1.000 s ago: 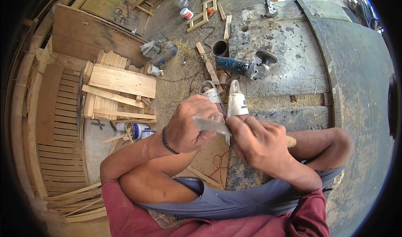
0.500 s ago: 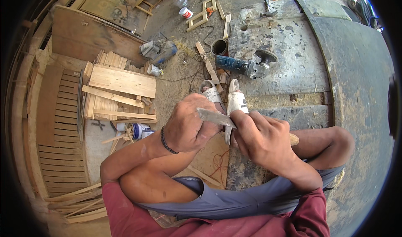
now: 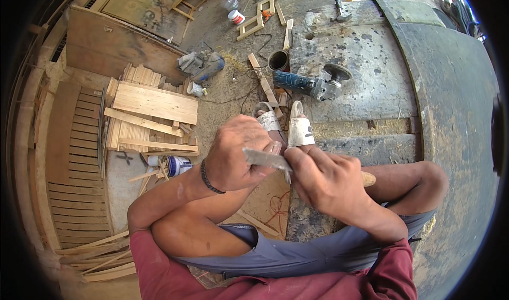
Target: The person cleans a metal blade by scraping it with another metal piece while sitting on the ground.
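Observation:
My right hand [image 3: 331,180] is wrapped round a chisel [image 3: 265,159]. Its flat grey blade points left, and the butt of its wooden handle shows beyond the little-finger side of the hand. My left hand [image 3: 238,151], with a dark braided band at the wrist, is closed just behind the blade. The blade crosses in front of its fingers, near the thumb tip. What the left fingers hold, if anything, is hidden. Both hands are above my crossed legs and white sandals [image 3: 301,132].
Ahead to the right, an angle grinder [image 3: 307,83] lies on a stained board beside an open can [image 3: 278,61]. A hammer [image 3: 341,14] lies farther off. Stacked planks [image 3: 154,102], another power tool [image 3: 204,64] and a paint bucket [image 3: 179,165] are at left.
Both hands have shifted slightly; the right hand and chisel blade have moved a little left and down across the left hand. Tools and wood around are unmoved.

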